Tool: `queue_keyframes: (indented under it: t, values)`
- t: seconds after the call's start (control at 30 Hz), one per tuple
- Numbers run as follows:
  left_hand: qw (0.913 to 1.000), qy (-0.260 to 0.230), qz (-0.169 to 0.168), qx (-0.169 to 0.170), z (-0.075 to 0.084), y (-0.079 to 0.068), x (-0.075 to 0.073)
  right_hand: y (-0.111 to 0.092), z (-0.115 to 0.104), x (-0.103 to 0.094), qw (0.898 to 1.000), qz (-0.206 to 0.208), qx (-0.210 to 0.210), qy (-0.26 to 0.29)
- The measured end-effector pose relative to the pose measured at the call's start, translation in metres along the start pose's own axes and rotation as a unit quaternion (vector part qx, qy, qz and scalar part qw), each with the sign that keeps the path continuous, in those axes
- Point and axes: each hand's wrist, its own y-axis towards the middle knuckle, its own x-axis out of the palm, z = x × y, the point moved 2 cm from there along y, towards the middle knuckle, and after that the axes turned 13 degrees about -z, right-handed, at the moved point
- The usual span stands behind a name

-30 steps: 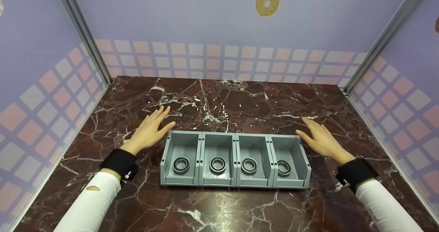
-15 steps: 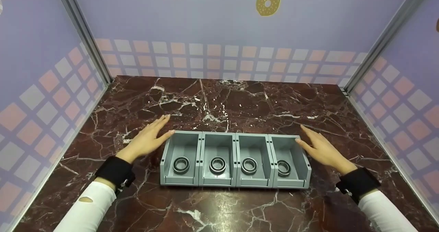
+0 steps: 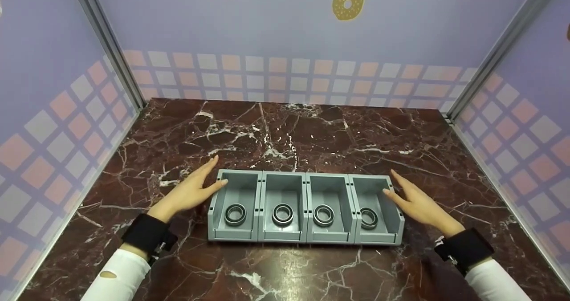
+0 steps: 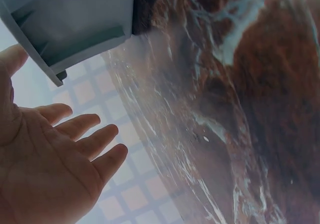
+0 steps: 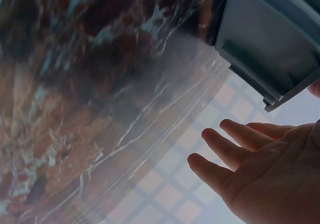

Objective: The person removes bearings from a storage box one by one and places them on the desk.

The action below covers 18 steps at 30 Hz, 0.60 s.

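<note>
On a veined, dark-red tabletop (image 3: pixel 311 129), a person's left hand (image 3: pixel 187 194), fingers straight and thumb spread wide, is just beside the left end of four gray bins (image 3: pixel 283 189) set side by side. One ring-shaped metal bearing (image 3: pixel 235 223) lies near the front of each. Beside the right end, the right hand (image 3: pixel 421 206) mirrors the pose, fingers straight, thumb wide apart; whether either thumb touches the rim cannot be told.

Patterned panels (image 3: pixel 285 29) and metal posts (image 3: pixel 105 38) round a tabletop (image 3: pixel 320 136) suggest a work booth (image 3: pixel 534 69).
</note>
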Motion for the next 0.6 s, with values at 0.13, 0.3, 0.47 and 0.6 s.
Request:
queue_keyframes:
  t: [0.13, 0.3, 0.47, 0.6]
  values:
    - [1.0, -0.005, -0.004, -0.002, 0.001, -0.003, 0.005, -0.005, -0.001, 0.004, 1.0, -0.001, -0.005, 0.018]
    - [0.9998, -0.015, -0.011, 0.001, 0.003, -0.005, 0.011, -0.011, -0.002, 0.01, 0.999, -0.002, -0.003, 0.032]
    - [0.9995, -0.031, -0.012, -0.003, 0.004, -0.006, 0.017, -0.017, -0.006, 0.015, 1.0, 0.006, 0.001, 0.028]
    - [0.9993, -0.034, -0.012, -0.011, 0.006, -0.006, 0.022, -0.02, -0.009, 0.018, 1.0, 0.012, 0.006, 0.023]
